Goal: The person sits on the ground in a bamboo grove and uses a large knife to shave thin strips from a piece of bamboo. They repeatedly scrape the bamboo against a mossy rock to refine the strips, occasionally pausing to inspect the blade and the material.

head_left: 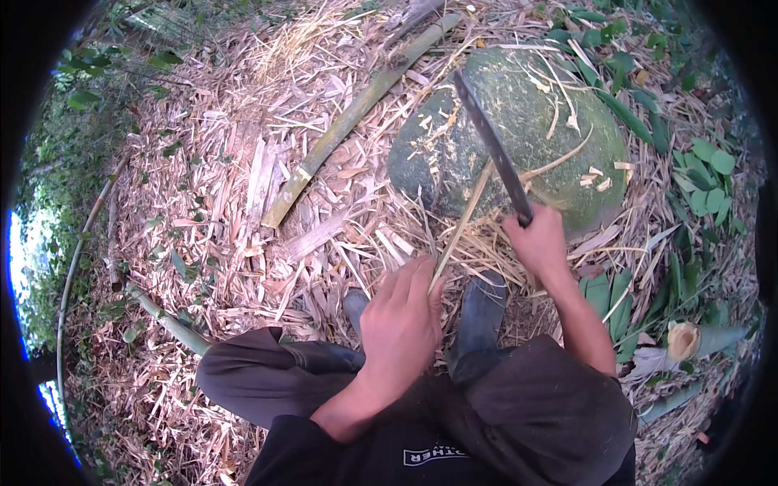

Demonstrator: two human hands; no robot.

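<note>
Left hand [401,316] near center, fingers together, pinching the near end of a thin pale strip [462,220] that looks like bamboo; fingertip detail partly hidden by the back of the hand. Right hand [540,240] a bit farther and to the right, fist wrapped around the grip end of a long dark blade [492,136]. Blade slants far and left over a big green-gray boulder [535,97], tip toward the boulder's far left part. Strip runs from the left hand far and slightly right, far end just beside the blade over the boulder's near side; can't tell if blade and strip touch. Pale shavings and curled slivers lie on the boulder and heap at its near edge. Left of the boulder, a greenish bamboo pole [344,134] lies slanted on dry leaf litter [219,340], cut end nearest. Another pole [168,320] lies farther left, near the left knee. Dark boots [480,320] on the ground just near of the boulder, dark trousers [559,405] either side. Right side: green leaves [711,174], plus a thick cut stalk [713,338] with a pale end.
</note>
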